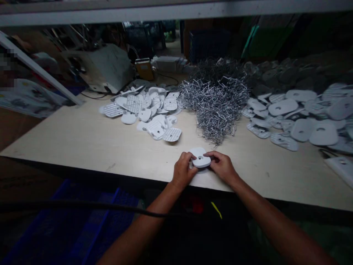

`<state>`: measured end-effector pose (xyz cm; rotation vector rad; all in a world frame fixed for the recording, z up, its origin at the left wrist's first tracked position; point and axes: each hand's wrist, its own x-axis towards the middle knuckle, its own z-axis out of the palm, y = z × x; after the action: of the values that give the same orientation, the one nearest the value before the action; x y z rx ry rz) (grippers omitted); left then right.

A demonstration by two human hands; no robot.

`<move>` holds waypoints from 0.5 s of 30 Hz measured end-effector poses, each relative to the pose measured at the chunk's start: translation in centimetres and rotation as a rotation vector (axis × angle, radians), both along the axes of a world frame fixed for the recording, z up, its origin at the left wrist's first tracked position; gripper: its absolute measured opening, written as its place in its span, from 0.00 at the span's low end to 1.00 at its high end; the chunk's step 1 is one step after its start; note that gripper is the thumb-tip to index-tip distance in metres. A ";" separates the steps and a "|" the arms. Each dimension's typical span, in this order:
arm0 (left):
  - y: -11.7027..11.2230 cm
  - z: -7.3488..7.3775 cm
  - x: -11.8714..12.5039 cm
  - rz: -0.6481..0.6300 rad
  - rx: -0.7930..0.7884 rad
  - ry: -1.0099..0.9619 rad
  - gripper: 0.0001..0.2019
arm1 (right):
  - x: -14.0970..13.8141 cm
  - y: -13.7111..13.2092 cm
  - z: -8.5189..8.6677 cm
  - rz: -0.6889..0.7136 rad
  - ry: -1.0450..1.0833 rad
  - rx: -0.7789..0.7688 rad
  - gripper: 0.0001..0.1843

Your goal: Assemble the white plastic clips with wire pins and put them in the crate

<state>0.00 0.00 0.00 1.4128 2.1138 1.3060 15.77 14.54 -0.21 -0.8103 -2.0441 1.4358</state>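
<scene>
Our long pale surface [68, 143] stretched across a dim workshop, with a grey covered machine [104, 68] and a dark blue crate [208, 46] behind it. A white bar [35, 66] slanted down past its far left corner. Below the near edge sat a bright blue crate [82, 228], with a black cable [82, 204] running across it.

On the right of the surface lay a wide heap of white plastic plates [303, 117], some smooth and some ribbed, fading back into shadow. Next to that heap rose a tangled mound of bent metal wires [216, 106], and to its left lay a smaller pile of ribbed and smooth plates [146, 110].

Well apart from these piles, near the front edge, we held a single white plate [200, 159] with a round hole [199, 158] in its middle. Our left hand [182, 171] took one side of it and our right hand [222, 167] took the other. Our fingers [190, 157] were curled and pinching its edges from both sides. We could not tell whether the plate touched the surface beneath it.
</scene>
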 end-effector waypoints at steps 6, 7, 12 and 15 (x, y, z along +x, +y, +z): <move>-0.2 0.2 0.1 -0.003 0.011 -0.061 0.16 | 0.3 -0.1 0.0 0.002 0.050 -0.061 0.19; -0.4 0.3 0.0 -0.003 0.016 -0.087 0.17 | 0.5 -0.2 0.2 0.018 0.063 -0.070 0.19; -3.6 1.3 -1.1 0.075 0.008 -0.311 0.20 | 1.5 -0.1 1.1 0.056 0.029 -0.188 0.31; -7.8 2.5 -2.3 0.148 -0.008 -0.548 0.19 | 1.9 0.0 1.0 0.036 -0.004 -0.241 0.36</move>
<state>-2.32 -7.76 2.49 0.7777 1.8613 1.5224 17.64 14.54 0.80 -0.8756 -1.9210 1.7258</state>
